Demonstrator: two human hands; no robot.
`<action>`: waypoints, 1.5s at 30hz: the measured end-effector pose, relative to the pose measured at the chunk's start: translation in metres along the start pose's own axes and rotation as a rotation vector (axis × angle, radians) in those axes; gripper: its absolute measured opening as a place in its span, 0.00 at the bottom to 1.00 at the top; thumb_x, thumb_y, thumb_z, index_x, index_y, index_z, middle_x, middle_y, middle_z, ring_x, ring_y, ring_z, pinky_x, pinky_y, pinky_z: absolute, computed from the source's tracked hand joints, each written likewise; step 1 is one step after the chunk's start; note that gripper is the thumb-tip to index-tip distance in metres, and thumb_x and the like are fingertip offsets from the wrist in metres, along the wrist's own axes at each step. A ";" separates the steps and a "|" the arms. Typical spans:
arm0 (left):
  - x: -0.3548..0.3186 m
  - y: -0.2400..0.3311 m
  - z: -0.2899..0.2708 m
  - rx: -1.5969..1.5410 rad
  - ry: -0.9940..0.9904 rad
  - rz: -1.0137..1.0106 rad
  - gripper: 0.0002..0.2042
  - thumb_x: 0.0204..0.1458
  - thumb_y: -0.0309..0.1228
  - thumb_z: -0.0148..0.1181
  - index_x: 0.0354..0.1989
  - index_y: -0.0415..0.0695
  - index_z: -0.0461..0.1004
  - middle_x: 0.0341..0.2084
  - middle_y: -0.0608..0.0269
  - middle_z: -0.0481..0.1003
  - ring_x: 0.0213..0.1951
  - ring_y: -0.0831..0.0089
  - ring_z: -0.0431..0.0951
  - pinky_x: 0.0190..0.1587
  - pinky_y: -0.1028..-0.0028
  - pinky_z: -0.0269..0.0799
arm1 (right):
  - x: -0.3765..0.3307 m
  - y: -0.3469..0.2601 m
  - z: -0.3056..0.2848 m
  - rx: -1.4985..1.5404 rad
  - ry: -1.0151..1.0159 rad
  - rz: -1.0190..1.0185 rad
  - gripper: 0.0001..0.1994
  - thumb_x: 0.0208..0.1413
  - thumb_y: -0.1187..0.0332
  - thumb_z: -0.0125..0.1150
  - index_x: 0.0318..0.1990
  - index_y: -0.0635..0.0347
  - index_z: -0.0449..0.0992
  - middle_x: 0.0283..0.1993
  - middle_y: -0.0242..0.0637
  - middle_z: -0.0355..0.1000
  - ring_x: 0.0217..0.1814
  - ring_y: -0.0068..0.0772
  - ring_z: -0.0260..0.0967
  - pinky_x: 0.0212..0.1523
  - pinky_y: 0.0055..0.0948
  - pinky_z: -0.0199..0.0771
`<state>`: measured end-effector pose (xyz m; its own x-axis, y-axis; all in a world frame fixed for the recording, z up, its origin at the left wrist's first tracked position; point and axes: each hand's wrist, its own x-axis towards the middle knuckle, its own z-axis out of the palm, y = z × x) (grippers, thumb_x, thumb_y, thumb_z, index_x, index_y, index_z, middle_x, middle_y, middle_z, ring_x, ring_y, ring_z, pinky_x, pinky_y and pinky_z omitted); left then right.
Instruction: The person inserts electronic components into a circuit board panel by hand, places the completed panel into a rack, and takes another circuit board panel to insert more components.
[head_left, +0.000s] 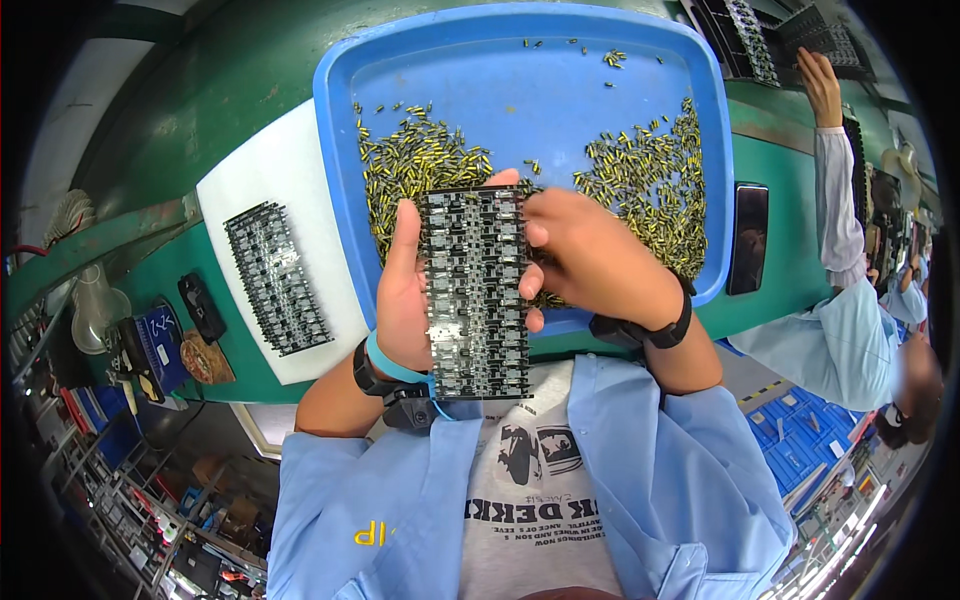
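My left hand (pixel 402 310) is closed around a long black circuit-board panel (pixel 475 300) with rows of silver parts. Its thumb lies along the left edge, and fingertips curl around the right edge. My right hand (pixel 605 255) is at the panel's upper right edge with its fingers bent together; whatever they pinch, if anything, is too small to make out. Beneath both hands is a blue plastic tray (pixel 530 25) with heaps of small yellow-and-black cylindrical components (pixel 415 160) at its left and right sides.
Left of the tray, a second board panel (pixel 277 280) lies on a white foam sheet (pixel 225 195). A phone (pixel 748 238) rests on the green table right of the tray. Farther left are a blue notebook (pixel 160 348) and a black pouch (pixel 202 308). A co-worker's hand (pixel 822 90) reaches in at upper right.
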<state>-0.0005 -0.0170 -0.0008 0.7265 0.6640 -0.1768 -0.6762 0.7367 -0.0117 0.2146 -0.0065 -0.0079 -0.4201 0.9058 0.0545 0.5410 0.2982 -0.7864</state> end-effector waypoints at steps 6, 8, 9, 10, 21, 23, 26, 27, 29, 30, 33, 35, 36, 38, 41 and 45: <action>0.002 0.005 -0.004 -0.070 -0.011 0.042 0.42 0.72 0.67 0.28 0.84 0.49 0.44 0.63 0.45 0.71 0.51 0.51 0.79 0.52 0.42 0.85 | -0.002 0.003 0.005 -0.157 -0.172 -0.238 0.05 0.52 0.74 0.69 0.35 0.63 0.80 0.35 0.41 0.75 0.39 0.51 0.75 0.38 0.48 0.75; 0.002 0.005 -0.003 -0.024 0.025 0.052 0.42 0.73 0.66 0.29 0.84 0.49 0.44 0.63 0.45 0.71 0.50 0.53 0.78 0.51 0.44 0.85 | 0.000 -0.001 0.001 -0.101 -0.124 -0.136 0.01 0.59 0.77 0.66 0.36 0.64 0.81 0.36 0.40 0.77 0.40 0.49 0.77 0.41 0.44 0.78; 0.002 0.005 -0.002 0.022 0.059 0.063 0.42 0.73 0.66 0.31 0.84 0.49 0.44 0.62 0.46 0.71 0.49 0.54 0.77 0.49 0.46 0.85 | 0.001 -0.003 -0.002 -0.074 -0.100 -0.085 0.02 0.63 0.79 0.65 0.37 0.65 0.81 0.36 0.40 0.78 0.40 0.47 0.78 0.43 0.42 0.79; 0.002 0.005 -0.002 0.068 0.093 0.073 0.41 0.73 0.66 0.32 0.84 0.49 0.44 0.61 0.46 0.70 0.48 0.56 0.76 0.47 0.47 0.85 | 0.002 -0.006 -0.005 -0.075 -0.099 -0.084 0.02 0.63 0.79 0.65 0.37 0.65 0.81 0.36 0.40 0.78 0.40 0.47 0.78 0.43 0.42 0.79; 0.004 -0.011 -0.008 0.217 0.047 0.158 0.46 0.70 0.70 0.31 0.84 0.46 0.46 0.62 0.48 0.72 0.50 0.55 0.81 0.52 0.48 0.86 | 0.004 -0.012 -0.013 0.988 0.261 0.349 0.06 0.67 0.78 0.67 0.48 0.71 0.84 0.45 0.42 0.85 0.42 0.29 0.83 0.48 0.28 0.85; 0.004 -0.011 -0.008 0.235 0.058 0.169 0.46 0.70 0.71 0.32 0.84 0.46 0.46 0.62 0.49 0.72 0.50 0.56 0.81 0.51 0.49 0.86 | 0.005 -0.009 -0.015 0.999 0.239 0.355 0.06 0.67 0.78 0.67 0.48 0.71 0.84 0.45 0.42 0.86 0.43 0.29 0.83 0.48 0.27 0.85; 0.004 -0.011 -0.011 0.306 0.064 0.136 0.46 0.70 0.71 0.32 0.83 0.45 0.46 0.61 0.50 0.73 0.50 0.58 0.82 0.51 0.50 0.86 | 0.005 -0.008 -0.017 1.022 0.193 0.367 0.07 0.67 0.77 0.68 0.48 0.71 0.84 0.45 0.42 0.86 0.44 0.29 0.83 0.49 0.27 0.84; 0.003 -0.011 -0.011 0.305 0.063 0.137 0.46 0.70 0.71 0.32 0.83 0.45 0.46 0.61 0.50 0.73 0.50 0.58 0.82 0.51 0.50 0.86 | 0.006 -0.009 -0.017 0.954 0.193 0.392 0.06 0.67 0.77 0.68 0.48 0.70 0.84 0.46 0.42 0.85 0.44 0.28 0.83 0.49 0.26 0.83; 0.003 -0.011 -0.009 0.327 0.067 0.144 0.47 0.70 0.71 0.32 0.83 0.44 0.46 0.60 0.50 0.74 0.50 0.59 0.82 0.50 0.51 0.87 | 0.006 -0.011 -0.016 0.817 0.193 0.439 0.06 0.66 0.77 0.69 0.47 0.69 0.85 0.47 0.41 0.84 0.46 0.27 0.82 0.49 0.25 0.82; 0.003 -0.011 -0.009 0.338 0.070 0.147 0.47 0.69 0.71 0.32 0.83 0.44 0.46 0.59 0.51 0.74 0.50 0.59 0.82 0.50 0.51 0.87 | 0.006 -0.010 -0.015 0.816 0.192 0.439 0.06 0.66 0.77 0.69 0.47 0.69 0.85 0.47 0.41 0.84 0.46 0.27 0.82 0.49 0.25 0.82; 0.003 -0.012 -0.009 0.334 0.070 0.148 0.47 0.69 0.71 0.32 0.83 0.44 0.46 0.58 0.51 0.74 0.49 0.59 0.82 0.50 0.51 0.87 | 0.005 -0.005 -0.010 0.671 0.218 0.329 0.06 0.65 0.77 0.69 0.47 0.68 0.85 0.48 0.37 0.79 0.51 0.27 0.81 0.48 0.24 0.79; 0.003 -0.013 -0.007 0.332 0.071 0.150 0.47 0.69 0.71 0.32 0.83 0.44 0.46 0.58 0.51 0.75 0.49 0.60 0.82 0.51 0.51 0.87 | 0.004 -0.007 -0.009 0.670 0.210 0.297 0.06 0.64 0.78 0.70 0.47 0.67 0.85 0.48 0.37 0.77 0.52 0.28 0.80 0.47 0.24 0.80; 0.003 -0.013 -0.004 0.337 0.093 0.144 0.47 0.69 0.71 0.31 0.83 0.44 0.46 0.57 0.51 0.75 0.49 0.60 0.82 0.51 0.52 0.87 | 0.003 -0.009 -0.009 0.670 0.203 0.266 0.06 0.64 0.79 0.70 0.47 0.67 0.86 0.48 0.36 0.75 0.54 0.29 0.80 0.46 0.24 0.80; 0.002 -0.015 0.000 0.345 0.139 0.133 0.46 0.70 0.71 0.30 0.83 0.45 0.46 0.55 0.50 0.76 0.48 0.61 0.83 0.53 0.54 0.86 | 0.002 -0.015 -0.006 0.671 0.193 0.235 0.07 0.63 0.80 0.70 0.47 0.67 0.86 0.48 0.36 0.73 0.55 0.30 0.80 0.45 0.25 0.81; -0.004 -0.014 -0.010 0.401 0.106 0.085 0.46 0.70 0.71 0.29 0.83 0.45 0.46 0.53 0.50 0.77 0.48 0.61 0.83 0.54 0.56 0.85 | 0.004 -0.028 0.002 0.679 0.215 0.203 0.08 0.60 0.83 0.71 0.45 0.66 0.86 0.47 0.36 0.70 0.57 0.34 0.80 0.37 0.23 0.82; -0.005 -0.014 -0.009 0.432 0.103 0.052 0.46 0.70 0.70 0.27 0.83 0.45 0.46 0.50 0.49 0.77 0.48 0.61 0.83 0.56 0.58 0.85 | 0.003 -0.021 0.012 0.645 0.298 0.077 0.08 0.59 0.83 0.72 0.44 0.62 0.88 0.48 0.36 0.70 0.53 0.28 0.80 0.26 0.20 0.79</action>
<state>0.0045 -0.0321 -0.0085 0.6623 0.7013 -0.2637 -0.5820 0.7032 0.4083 0.1927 -0.0138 0.0015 -0.1314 0.9883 0.0773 -0.0164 0.0758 -0.9970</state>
